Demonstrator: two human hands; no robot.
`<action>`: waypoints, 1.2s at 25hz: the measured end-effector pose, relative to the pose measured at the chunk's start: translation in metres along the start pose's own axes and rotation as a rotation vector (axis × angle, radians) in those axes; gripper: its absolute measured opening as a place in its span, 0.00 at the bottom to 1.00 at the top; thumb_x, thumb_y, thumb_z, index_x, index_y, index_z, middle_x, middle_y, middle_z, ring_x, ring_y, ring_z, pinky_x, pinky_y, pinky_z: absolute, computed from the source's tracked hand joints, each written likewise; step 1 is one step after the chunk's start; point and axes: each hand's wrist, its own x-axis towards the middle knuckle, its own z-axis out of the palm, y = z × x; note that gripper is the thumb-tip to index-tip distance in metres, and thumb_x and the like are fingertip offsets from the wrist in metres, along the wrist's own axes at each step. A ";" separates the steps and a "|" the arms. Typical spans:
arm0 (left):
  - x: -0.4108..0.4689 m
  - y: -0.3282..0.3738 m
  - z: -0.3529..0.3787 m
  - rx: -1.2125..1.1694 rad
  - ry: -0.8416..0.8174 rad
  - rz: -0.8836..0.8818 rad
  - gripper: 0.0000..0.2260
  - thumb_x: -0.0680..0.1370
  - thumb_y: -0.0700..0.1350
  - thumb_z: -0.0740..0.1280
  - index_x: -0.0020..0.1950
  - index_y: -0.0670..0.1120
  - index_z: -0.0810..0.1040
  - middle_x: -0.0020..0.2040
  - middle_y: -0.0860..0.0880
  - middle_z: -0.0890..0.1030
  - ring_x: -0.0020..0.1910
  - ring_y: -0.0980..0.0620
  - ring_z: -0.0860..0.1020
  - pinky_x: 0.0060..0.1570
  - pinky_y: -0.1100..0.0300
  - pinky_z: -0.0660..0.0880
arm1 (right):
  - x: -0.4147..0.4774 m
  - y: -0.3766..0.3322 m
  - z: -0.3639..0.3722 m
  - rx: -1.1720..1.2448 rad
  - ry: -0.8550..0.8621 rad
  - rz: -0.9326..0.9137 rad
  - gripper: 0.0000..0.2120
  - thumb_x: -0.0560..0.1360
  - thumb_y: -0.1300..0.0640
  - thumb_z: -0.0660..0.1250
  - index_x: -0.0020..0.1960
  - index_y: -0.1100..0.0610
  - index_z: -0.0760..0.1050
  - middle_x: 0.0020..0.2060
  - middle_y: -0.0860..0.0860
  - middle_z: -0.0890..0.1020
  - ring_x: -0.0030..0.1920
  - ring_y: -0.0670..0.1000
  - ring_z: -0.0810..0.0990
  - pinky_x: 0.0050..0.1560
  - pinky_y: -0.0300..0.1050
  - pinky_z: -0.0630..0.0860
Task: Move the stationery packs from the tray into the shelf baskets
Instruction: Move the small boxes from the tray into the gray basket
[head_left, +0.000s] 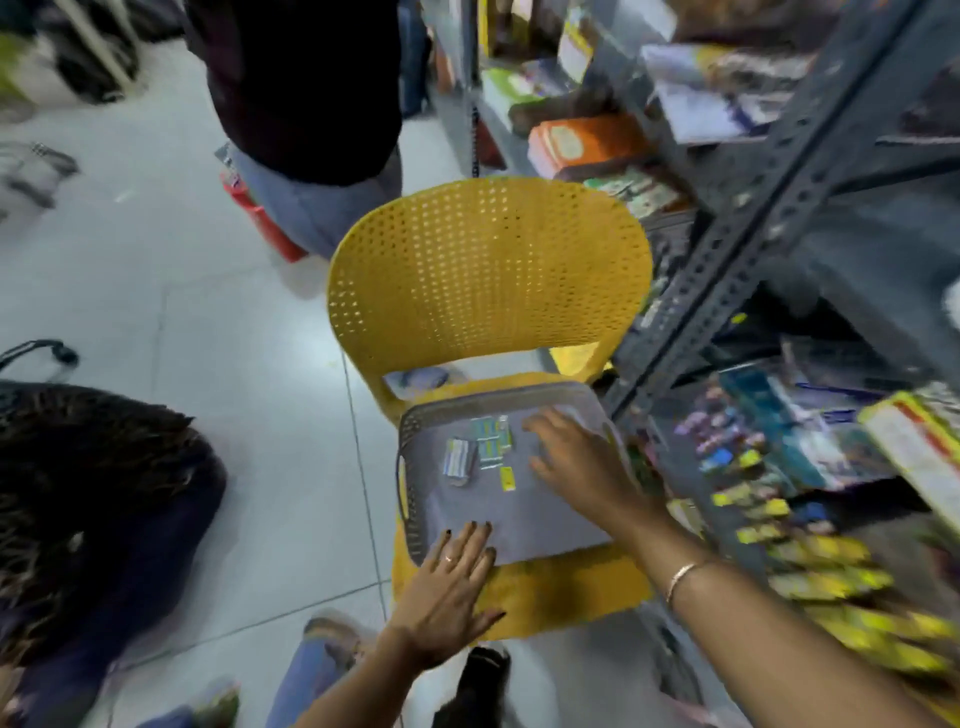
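1. Hands first: left hand (451, 587) flat, fingers spread wide, palm down on the near left corner of the tray, gripping nothing.
2. Right hand (574, 457) also open, fingers loosely splayed, hovering over or resting on the right part of the tray floor, nothing in its grasp; thin bracelet (681, 574) on that wrist.
3. Grey tray (415, 525) with perforated walls, sitting on the seat of a yellow chair (488, 275) with a dotted backrest.
4. Stationery packs (480, 449) lying in a small cluster on the far middle of the tray floor, just left of the right hand's fingertips; one small yellow pack (507, 478) a little nearer, apart from the rest. Exact count blurred.
5. Metal shelf (753, 218) along the right, crowded with colourful goods, blurred by motion; baskets not clearly made out.
6. Standing person (311, 104) beyond the chair on the far left, on a pale tiled floor (182, 312).
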 end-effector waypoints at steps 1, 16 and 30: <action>0.002 -0.008 0.014 0.010 0.011 -0.005 0.30 0.66 0.68 0.66 0.55 0.46 0.82 0.62 0.45 0.79 0.61 0.47 0.77 0.61 0.51 0.62 | 0.015 -0.001 0.025 -0.016 -0.065 -0.020 0.21 0.77 0.61 0.60 0.69 0.56 0.65 0.70 0.53 0.68 0.70 0.54 0.67 0.62 0.53 0.71; 0.027 -0.057 0.106 0.005 0.151 -0.158 0.31 0.73 0.66 0.52 0.60 0.45 0.77 0.66 0.43 0.76 0.65 0.43 0.73 0.62 0.49 0.70 | 0.145 0.004 0.195 -0.495 -0.267 -0.548 0.17 0.73 0.64 0.61 0.63 0.61 0.69 0.64 0.61 0.71 0.65 0.61 0.67 0.56 0.55 0.70; 0.028 -0.050 0.072 -0.013 0.004 -0.189 0.36 0.75 0.67 0.46 0.71 0.43 0.66 0.74 0.41 0.63 0.73 0.42 0.60 0.69 0.43 0.59 | 0.105 0.029 0.095 -0.388 -0.213 -0.297 0.29 0.72 0.54 0.66 0.70 0.57 0.62 0.64 0.58 0.71 0.64 0.59 0.68 0.62 0.52 0.68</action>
